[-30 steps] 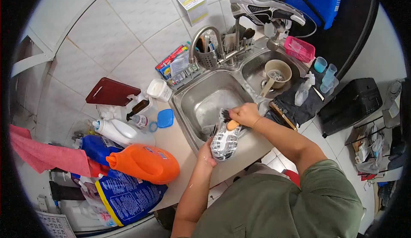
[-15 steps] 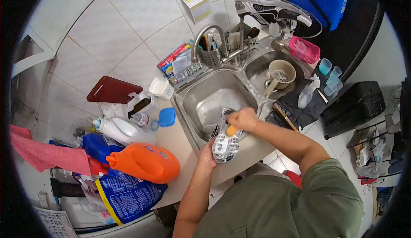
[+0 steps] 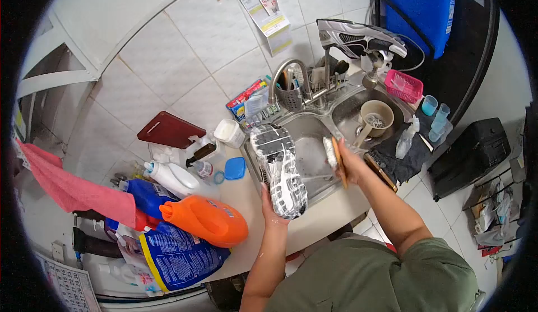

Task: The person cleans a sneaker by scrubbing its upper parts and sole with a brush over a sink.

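Observation:
My left hand [image 3: 272,206] grips a wet black-and-white shoe [image 3: 280,172] by its heel end, the sole turned up toward me with streaks of suds on it. The shoe is over the left edge of the left sink basin [image 3: 314,138]. In my right hand [image 3: 353,165] is a scrub brush [image 3: 334,158] with a wooden back and white bristles. The bristles face the shoe, and a gap lies between the two. Fingers of my right hand wrap around the wooden back.
A faucet [image 3: 288,79] arches over the basins. In the right basin sits a beige dipper [image 3: 376,116]. Another shoe [image 3: 358,34] rests above the sink. Detergent bottles, including an orange jug [image 3: 207,218], crowd the counter's left, near a blue lid [image 3: 235,168] and a white tub [image 3: 229,132].
The brush has come off the sole and moved right, away from the shoe. The shoe is raised and turned so that its whole sole shows. The view has shifted slightly.

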`<state>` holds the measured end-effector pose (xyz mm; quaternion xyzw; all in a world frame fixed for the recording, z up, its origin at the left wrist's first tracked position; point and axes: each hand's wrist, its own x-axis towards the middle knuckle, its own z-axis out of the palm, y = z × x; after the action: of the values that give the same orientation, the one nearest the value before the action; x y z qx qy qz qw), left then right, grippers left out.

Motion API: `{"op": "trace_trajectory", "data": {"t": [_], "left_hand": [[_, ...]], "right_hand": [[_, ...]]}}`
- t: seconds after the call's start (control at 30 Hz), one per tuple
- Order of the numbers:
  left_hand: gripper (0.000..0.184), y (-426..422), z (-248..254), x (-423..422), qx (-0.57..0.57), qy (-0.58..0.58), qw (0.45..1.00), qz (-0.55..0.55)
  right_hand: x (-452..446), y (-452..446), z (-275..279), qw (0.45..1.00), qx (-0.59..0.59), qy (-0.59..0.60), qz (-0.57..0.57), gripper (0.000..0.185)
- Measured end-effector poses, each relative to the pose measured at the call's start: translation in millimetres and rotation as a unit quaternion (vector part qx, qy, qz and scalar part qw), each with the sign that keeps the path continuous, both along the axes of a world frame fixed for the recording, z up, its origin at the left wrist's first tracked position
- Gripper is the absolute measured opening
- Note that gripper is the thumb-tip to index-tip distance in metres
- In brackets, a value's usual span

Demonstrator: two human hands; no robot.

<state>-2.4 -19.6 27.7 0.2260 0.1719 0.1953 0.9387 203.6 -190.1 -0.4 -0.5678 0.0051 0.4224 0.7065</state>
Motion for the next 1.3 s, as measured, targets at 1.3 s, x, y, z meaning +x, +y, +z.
{"op": "trace_trajectory", "data": {"t": [1.3], "left_hand": [[0.055,17.4,-18.0,20.3,0.140,0.098,0.983,0.070]], "right_hand": [[-77.3,22.7,24.0,0.830,-0.089,-0.549,-0.029,0.074]]}}
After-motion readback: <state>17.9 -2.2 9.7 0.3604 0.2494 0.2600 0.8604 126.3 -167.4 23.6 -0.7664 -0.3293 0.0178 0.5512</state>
